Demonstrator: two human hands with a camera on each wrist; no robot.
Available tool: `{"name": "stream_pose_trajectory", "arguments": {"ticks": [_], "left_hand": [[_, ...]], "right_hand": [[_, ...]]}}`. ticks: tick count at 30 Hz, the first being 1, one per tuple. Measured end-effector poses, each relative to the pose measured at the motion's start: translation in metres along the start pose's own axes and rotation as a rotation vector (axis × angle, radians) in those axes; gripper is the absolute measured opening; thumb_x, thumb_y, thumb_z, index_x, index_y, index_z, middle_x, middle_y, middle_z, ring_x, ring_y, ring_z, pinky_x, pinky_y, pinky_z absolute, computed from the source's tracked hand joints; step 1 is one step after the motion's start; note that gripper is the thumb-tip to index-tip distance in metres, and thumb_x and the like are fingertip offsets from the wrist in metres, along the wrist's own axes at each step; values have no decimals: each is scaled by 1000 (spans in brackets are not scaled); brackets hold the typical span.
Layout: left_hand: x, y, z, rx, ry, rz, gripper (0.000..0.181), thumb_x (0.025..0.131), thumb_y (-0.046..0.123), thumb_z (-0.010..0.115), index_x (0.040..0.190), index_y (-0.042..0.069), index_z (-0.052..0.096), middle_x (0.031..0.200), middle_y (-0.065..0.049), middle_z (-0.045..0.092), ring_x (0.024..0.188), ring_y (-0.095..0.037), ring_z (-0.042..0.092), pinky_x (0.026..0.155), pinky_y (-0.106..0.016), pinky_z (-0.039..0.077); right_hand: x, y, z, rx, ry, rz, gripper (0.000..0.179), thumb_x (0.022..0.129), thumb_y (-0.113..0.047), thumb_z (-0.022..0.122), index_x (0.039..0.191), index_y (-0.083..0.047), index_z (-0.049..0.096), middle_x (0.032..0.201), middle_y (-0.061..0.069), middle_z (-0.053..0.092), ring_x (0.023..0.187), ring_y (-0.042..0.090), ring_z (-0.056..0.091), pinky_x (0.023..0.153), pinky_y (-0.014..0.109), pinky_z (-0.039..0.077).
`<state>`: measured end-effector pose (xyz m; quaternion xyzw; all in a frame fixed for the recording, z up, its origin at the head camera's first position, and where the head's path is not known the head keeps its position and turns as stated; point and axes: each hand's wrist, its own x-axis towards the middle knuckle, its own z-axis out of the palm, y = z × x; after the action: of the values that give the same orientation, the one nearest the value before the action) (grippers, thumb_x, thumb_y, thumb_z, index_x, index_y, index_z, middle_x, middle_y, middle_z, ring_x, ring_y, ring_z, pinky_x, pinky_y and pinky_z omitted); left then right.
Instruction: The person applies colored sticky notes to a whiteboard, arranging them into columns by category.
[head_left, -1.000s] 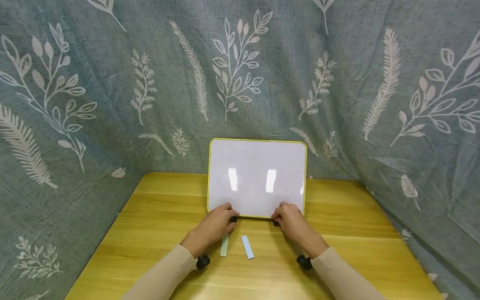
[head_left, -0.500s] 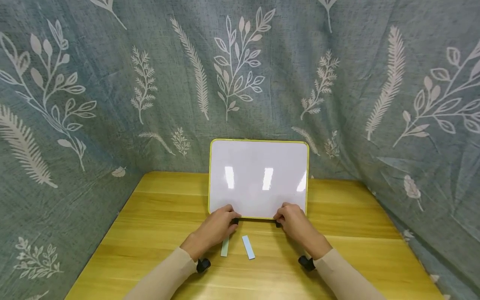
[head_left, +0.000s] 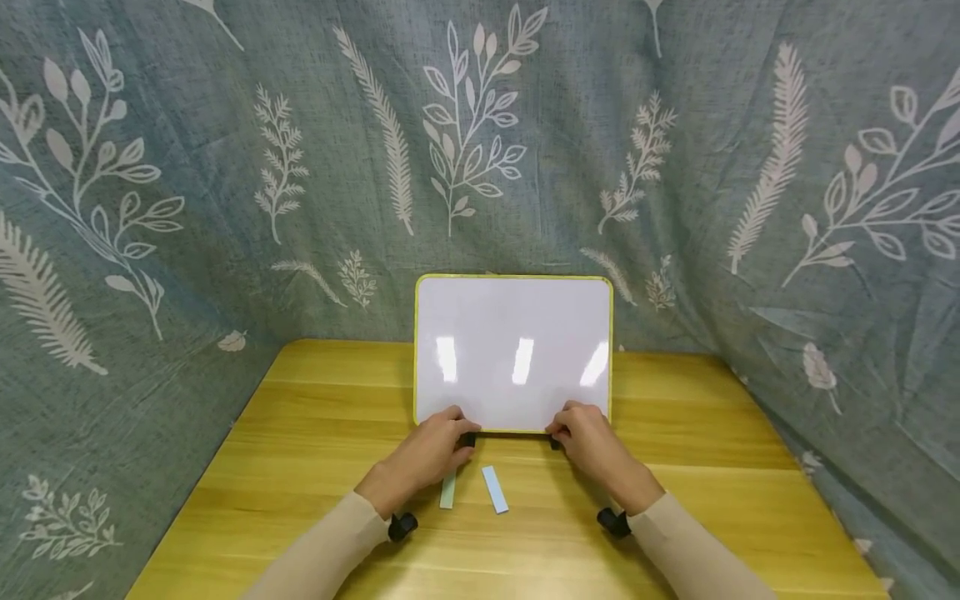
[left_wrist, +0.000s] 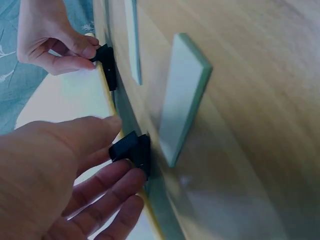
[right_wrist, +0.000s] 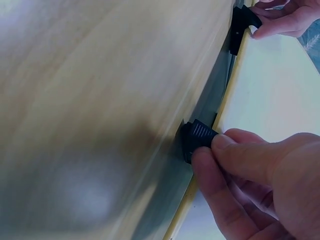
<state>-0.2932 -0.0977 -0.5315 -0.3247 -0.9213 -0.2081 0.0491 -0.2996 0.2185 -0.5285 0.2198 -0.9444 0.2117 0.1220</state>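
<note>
A whiteboard (head_left: 510, 358) with a yellow frame stands upright, leaning back slightly, at the rear of the table. Two black clips sit along its lower edge. My left hand (head_left: 427, 457) has its thumb and fingers around the left black clip (left_wrist: 132, 150), the thumb on one side and fingertips on the other. With thumb and forefinger, my right hand (head_left: 596, 446) pinches the ridged end of the right black clip (right_wrist: 197, 137). In the head view both clips are mostly hidden by the hands.
On the wooden table (head_left: 315, 500), a pale green strip (head_left: 447, 490) and a light blue strip (head_left: 495, 490) lie in front of the board. A leaf-patterned blue-grey curtain (head_left: 225, 208) encloses the back and sides.
Both hands stay at the clips. Light reflections on the whiteboard have slid left, and the whole head view has shifted a little.
</note>
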Motion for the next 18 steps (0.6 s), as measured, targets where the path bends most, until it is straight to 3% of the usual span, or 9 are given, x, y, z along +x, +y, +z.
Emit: {"name": "stream_pose_trajectory", "arguments": {"ticks": [10, 14, 18], "left_hand": [[-8, 1, -10, -78, -67, -33, 53, 109, 19, 84, 156, 0, 68, 139, -17, 77, 122, -29, 76, 111, -49, 65], [-19, -2, -15, -120, -86, -61, 52, 109, 22, 86, 153, 1, 68, 144, -16, 76, 129, -33, 76, 113, -52, 64], [-32, -6, -18, -80, -128, -82, 54, 106, 33, 90, 151, 7, 72, 142, -11, 76, 129, -31, 75, 113, -52, 64]], "right_hand": [[-8, -3, 0, -21, -25, 15, 11, 98, 1, 90, 108, -5, 91, 99, 5, 76, 88, 17, 72, 79, 32, 65], [-13, -15, -4, -63, 10, 4, 17, 99, -5, 93, 115, -9, 90, 113, 5, 78, 95, 19, 77, 82, 37, 68], [-14, -30, -7, -68, 45, -31, 23, 98, -10, 95, 121, -11, 90, 123, 5, 79, 106, 22, 78, 84, 38, 68]]}}
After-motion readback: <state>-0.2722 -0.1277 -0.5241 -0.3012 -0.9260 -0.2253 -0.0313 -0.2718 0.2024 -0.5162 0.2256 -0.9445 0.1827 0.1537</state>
